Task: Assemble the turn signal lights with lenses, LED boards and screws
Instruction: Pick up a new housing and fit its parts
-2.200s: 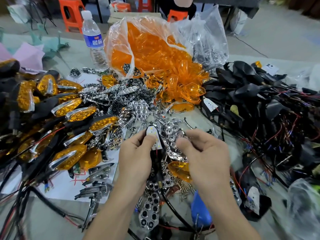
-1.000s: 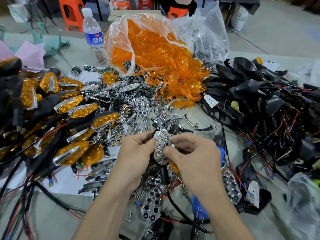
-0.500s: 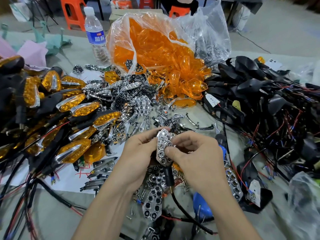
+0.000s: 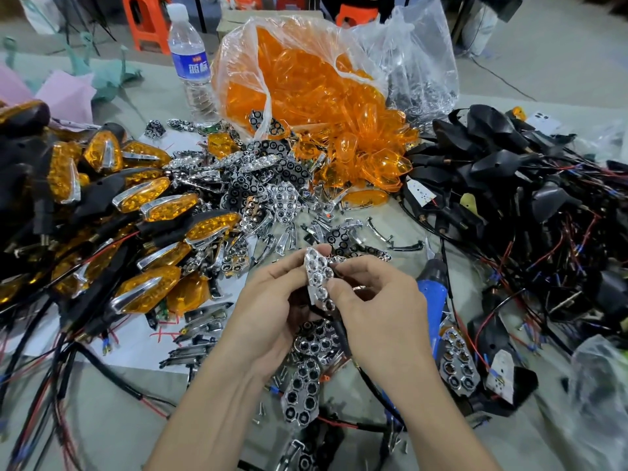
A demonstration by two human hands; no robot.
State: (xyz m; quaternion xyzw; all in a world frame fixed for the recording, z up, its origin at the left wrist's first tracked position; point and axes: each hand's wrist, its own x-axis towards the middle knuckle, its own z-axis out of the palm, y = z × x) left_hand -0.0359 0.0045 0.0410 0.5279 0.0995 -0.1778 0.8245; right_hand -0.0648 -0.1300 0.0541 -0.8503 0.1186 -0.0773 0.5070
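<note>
Grey-green and crowded, the surface [image 4: 112, 433] fills the head view, with orange stools [image 4: 146, 18] on the floor beyond it. At the far edge we see a water bottle [image 4: 190, 62] standing upright just beside a clear bag of orange lenses [image 4: 306, 90], whose contents spill toward us. A second clear bag of chrome parts [image 4: 418, 73] leans against it on the right.

On our left lies a heap of finished turn signals [image 4: 149, 195], orange lenses set in black bodies, their cables trailing over a white paper sheet [image 4: 136, 345]. On our right we find a tangle of black housings [image 4: 509, 158] with red and black wires. Between the two heaps loose reflectors [image 4: 282, 198] are scattered, and small screws [image 4: 261, 407] lie near our forearms.

In the middle, raised above the clutter, we hold one chrome reflector [image 4: 317, 277], its cupped face toward the camera and tilted. Our left hand [image 4: 272, 307] curls round it from the left, its fingers [image 4: 299, 263] pinching the upper edge. Our right hand [image 4: 377, 307] pinches the right edge between thumb and forefinger. A black cable [image 4: 339, 329] hangs from beneath the piece; what the reflector sits on is hidden by our hands. A blue electric screwdriver [image 4: 431, 290] lies just right of the right hand, and near it another reflector [image 4: 458, 363] rests beside a white LED board [image 4: 499, 372].
</note>
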